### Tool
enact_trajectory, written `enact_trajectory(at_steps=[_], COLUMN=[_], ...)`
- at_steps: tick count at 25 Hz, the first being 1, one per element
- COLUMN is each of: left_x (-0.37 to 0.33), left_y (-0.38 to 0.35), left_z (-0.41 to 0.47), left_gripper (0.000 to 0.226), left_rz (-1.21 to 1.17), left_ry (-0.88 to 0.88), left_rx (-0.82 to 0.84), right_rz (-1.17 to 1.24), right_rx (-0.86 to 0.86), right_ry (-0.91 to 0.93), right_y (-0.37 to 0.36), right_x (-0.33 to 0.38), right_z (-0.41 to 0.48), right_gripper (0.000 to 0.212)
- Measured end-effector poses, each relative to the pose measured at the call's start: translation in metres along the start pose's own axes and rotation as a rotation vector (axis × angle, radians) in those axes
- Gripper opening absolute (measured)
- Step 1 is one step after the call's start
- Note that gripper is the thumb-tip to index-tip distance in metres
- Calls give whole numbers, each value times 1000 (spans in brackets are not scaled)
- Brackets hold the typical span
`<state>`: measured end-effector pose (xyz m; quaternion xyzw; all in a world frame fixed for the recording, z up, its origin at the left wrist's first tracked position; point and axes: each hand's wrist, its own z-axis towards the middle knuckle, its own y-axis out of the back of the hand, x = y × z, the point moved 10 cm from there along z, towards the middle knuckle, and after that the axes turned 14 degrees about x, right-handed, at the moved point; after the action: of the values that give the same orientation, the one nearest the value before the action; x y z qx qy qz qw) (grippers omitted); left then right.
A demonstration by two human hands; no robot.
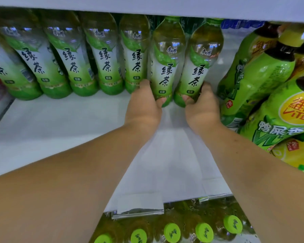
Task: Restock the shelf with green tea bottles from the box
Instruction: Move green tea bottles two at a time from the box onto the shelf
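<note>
Now: white shelf [60, 130] spans the view. A row of green tea bottles [74, 67] stands along its back, 9 to 12 o'clock. Other green-and-yellow bottles [263, 95] crowd 3 o'clock. Two more green tea bottles stand side by side near 12 o'clock, just right of the row: left bottle [165, 71] and right bottle [200, 71]. Whether their bases touch the shelf cannot be told. The left hand [144, 109] grips the left bottle low, thumb and fingers curled round its base. The right hand [203, 111] is clamped likewise on the right bottle. Small green caps [172, 232] show at 6 o'clock, below the shelf edge.
</note>
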<state>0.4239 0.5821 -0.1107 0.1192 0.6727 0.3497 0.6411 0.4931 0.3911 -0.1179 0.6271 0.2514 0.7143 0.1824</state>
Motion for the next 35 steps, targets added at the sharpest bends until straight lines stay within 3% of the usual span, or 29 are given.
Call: enact_trajectory(at_steps=[14,22,27,35], left_x=[-22,-18,-13,-10], left_y=[-5,-4,-4,2], left_z=[29,40,41,31], left_gripper=[44,44,44,38], left_rz=[300,278,194,21], left_ry=[-39,10,50,114], left_rx=[32,19,51,80], right_rz=[33,-63,-91,-99], right_rx=[100,197,210,229], right_ry=[14,-157,-220,-216], right_y=[-14,-26,-28,-31], right_x=[-12,-29,-33,-33], right_z=[30,48,50,50], right_gripper=[38,41,54,43])
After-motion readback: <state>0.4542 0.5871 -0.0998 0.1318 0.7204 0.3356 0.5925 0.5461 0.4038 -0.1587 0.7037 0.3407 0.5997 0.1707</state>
